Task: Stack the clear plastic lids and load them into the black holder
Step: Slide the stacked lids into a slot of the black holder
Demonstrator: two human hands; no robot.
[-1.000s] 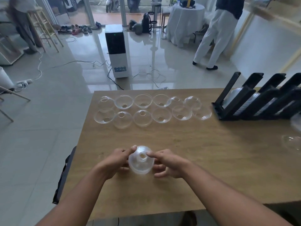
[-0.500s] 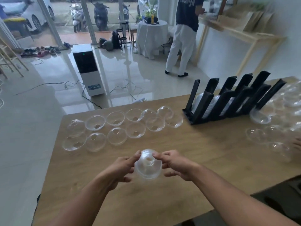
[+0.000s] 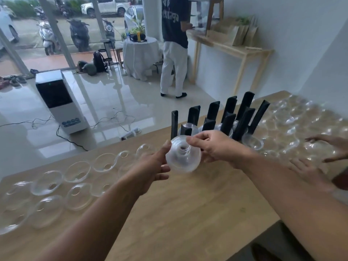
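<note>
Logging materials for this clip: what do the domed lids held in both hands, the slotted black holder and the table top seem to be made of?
Stack of clear domed lids: thin glossy plastic, apparently; see-through with glints. Black slotted holder: matte and opaque, plastic or coated metal, unclear. Light brown table top: wood or wood-look laminate, with visible grain and a satin sheen.

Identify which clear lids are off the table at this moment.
Only the stack of lids held between the left hand and right hand, in front of the black holder; the loose lids lie on the table.
</note>
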